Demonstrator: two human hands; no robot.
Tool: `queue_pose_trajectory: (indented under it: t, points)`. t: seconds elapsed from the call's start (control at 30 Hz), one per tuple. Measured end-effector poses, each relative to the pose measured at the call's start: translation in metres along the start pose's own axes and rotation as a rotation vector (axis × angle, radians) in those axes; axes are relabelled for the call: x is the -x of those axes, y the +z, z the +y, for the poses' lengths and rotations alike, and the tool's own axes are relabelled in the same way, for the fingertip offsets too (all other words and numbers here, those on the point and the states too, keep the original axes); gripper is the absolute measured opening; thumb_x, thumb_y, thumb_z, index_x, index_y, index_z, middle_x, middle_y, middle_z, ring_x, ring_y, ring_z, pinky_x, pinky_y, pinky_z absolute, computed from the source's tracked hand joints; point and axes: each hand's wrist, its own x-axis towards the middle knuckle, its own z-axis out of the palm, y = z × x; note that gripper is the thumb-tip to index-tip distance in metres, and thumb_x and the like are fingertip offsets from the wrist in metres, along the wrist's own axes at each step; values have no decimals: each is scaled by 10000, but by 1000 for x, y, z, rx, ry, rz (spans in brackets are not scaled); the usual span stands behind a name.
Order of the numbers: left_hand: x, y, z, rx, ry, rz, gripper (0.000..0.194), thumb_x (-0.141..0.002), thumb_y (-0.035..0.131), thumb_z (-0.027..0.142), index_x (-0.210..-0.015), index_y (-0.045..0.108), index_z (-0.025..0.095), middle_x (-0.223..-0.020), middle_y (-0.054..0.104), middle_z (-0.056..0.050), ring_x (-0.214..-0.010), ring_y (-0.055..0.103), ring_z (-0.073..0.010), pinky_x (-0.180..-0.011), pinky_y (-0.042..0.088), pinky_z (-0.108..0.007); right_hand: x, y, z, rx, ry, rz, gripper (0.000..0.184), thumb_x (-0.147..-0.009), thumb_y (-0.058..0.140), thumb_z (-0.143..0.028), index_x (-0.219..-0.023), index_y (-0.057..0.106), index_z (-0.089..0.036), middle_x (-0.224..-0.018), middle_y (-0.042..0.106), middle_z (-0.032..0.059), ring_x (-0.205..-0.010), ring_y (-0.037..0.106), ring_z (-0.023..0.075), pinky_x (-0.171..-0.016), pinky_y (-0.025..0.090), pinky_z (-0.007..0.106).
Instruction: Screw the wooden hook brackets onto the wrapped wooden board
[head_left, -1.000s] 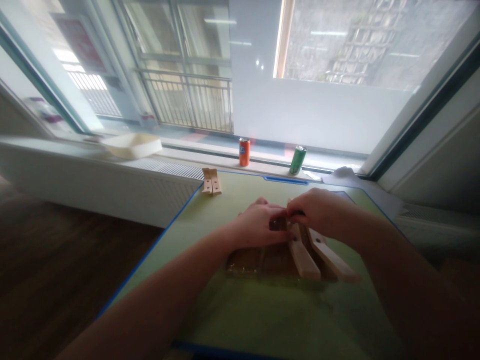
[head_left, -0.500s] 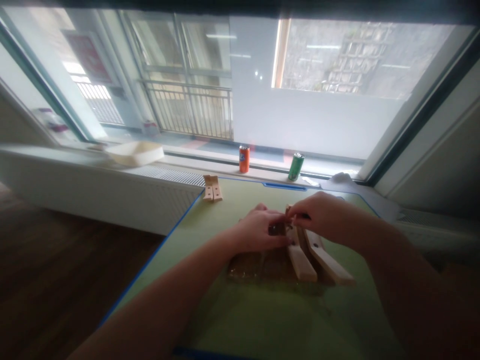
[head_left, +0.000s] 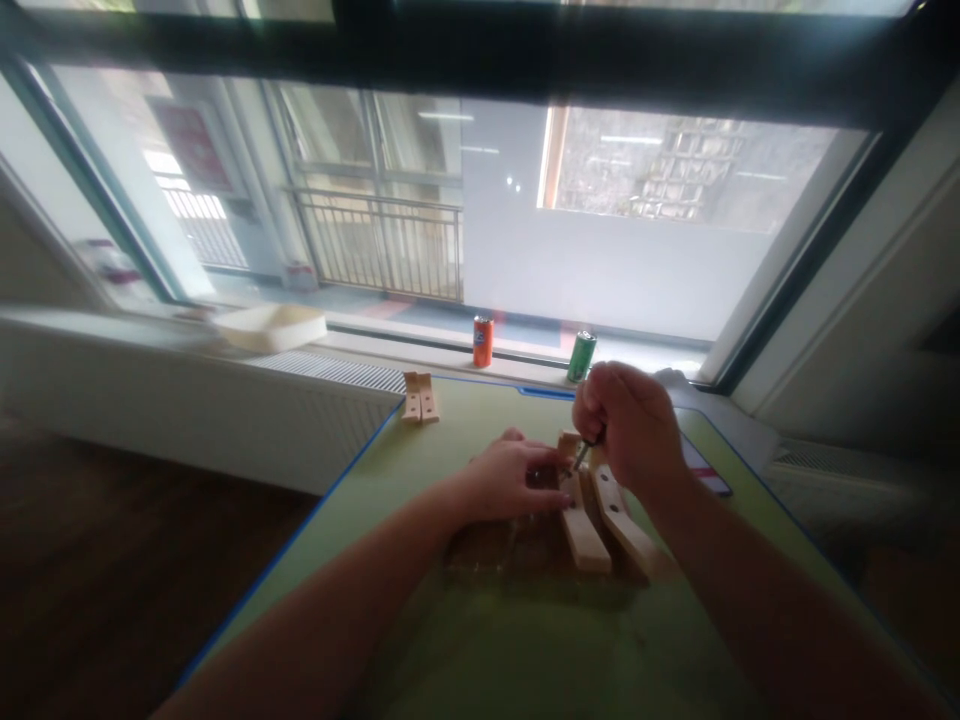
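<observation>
My right hand (head_left: 631,425) is closed in a fist around a screwdriver (head_left: 583,455), its metal shaft tilted down and to the left. The tip is at the near wooden piece (head_left: 586,540), a pale angled strip with dark holes; whether it sits in a screw I cannot tell. My left hand (head_left: 510,480) grips this piece at its left side with thumb and fingers. Just right of it lies a second angled wooden piece (head_left: 630,535), also with dark holes. Beneath is a glossy brown flat thing (head_left: 480,555), partly hidden by my left hand.
Two more small wooden pieces (head_left: 420,398) stand at the table's far left corner. An orange can (head_left: 483,342) and a green can (head_left: 581,357) are on the windowsill, with a pale tray (head_left: 274,328) farther left. A flat dark-edged device (head_left: 703,468) lies beyond my right forearm.
My right hand has gone from pinching at the far end of the wooden piece to a raised fist holding a screwdriver. My left hand stays on the piece. The view has tilted up.
</observation>
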Motion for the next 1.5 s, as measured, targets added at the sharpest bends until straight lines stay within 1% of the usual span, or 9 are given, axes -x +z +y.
queue_pose_trajectory:
  t: [0.13, 0.3, 0.5, 0.67, 0.77, 0.87, 1.0, 1.13, 1.5]
  points:
    - [-1, 0, 0, -5, 11, -4, 465, -735, 543, 543, -1108, 575, 267, -1002, 627, 0, -962, 438, -209, -858, 332, -311, 1, 2, 8, 11, -7, -43, 341, -835, 498, -396, -578, 422, -186, -481, 385, -59, -424, 366, 59, -402, 287, 209]
    - [-1, -1, 2, -15, -13, -13, 406, -739, 542, 526, -1007, 612, 230, -886, 621, -13, -922, 449, -208, -812, 350, -305, 5, 4, 11, 21, 1, -61, 341, -836, 489, -413, -590, 428, -185, -491, 389, -58, -430, 377, 61, -405, 301, 207]
    - [-1, -1, 3, -2, -23, -20, 427, -734, 551, 516, -1062, 591, 246, -877, 609, -13, -930, 433, -213, -812, 353, -313, 5, 4, 14, 46, 29, -76, 337, -828, 501, -422, -598, 436, -183, -486, 371, -63, -442, 379, 62, -415, 307, 204]
    - [-1, 1, -1, 10, -35, -16, 466, -722, 544, 552, -1088, 584, 267, -868, 598, -27, -955, 425, -227, -807, 362, -327, 5, 3, 13, 108, 16, -100, 330, -833, 499, -404, -599, 463, -175, -495, 405, -54, -448, 386, 60, -419, 309, 205]
    - [-1, 2, -2, 12, -50, -14, 497, -710, 543, 575, -1105, 581, 276, -887, 594, -35, -967, 426, -232, -818, 365, -338, 3, 1, 14, 87, 40, -79, 347, -812, 525, -414, -573, 444, -176, -477, 390, -59, -422, 355, 53, -394, 283, 200]
    - [-2, 2, -2, 14, -59, -19, 520, -704, 546, 581, -1130, 570, 284, -910, 595, -33, -974, 427, -233, -838, 360, -345, 0, -1, 17, 39, 53, -14, 369, -781, 570, -397, -536, 394, -183, -440, 359, -73, -380, 308, 44, -362, 244, 196]
    - [-3, 2, -2, 6, -46, -21, 521, -706, 547, 577, -1137, 564, 286, -913, 609, -28, -984, 427, -234, -854, 357, -343, -4, -1, 21, -3, 33, 66, 392, -830, 476, -432, -539, 357, -197, -416, 306, -82, -339, 272, 44, -331, 200, 195]
    - [-3, 3, -3, 2, -32, -17, 484, -716, 540, 572, -1121, 567, 309, -916, 617, -16, -984, 434, -231, -855, 361, -338, -7, -1, 23, 12, 49, 88, 423, -853, 392, -490, -545, 339, -205, -406, 287, -84, -322, 278, 47, -323, 215, 193]
    - [-4, 4, -4, 2, -56, -23, 482, -705, 548, 573, -1096, 583, 294, -936, 606, -20, -976, 433, -227, -845, 370, -330, -12, 1, 26, 8, 68, 145, 425, -836, 414, -519, -555, 328, -212, -403, 297, -84, -310, 273, 46, -302, 194, 198]
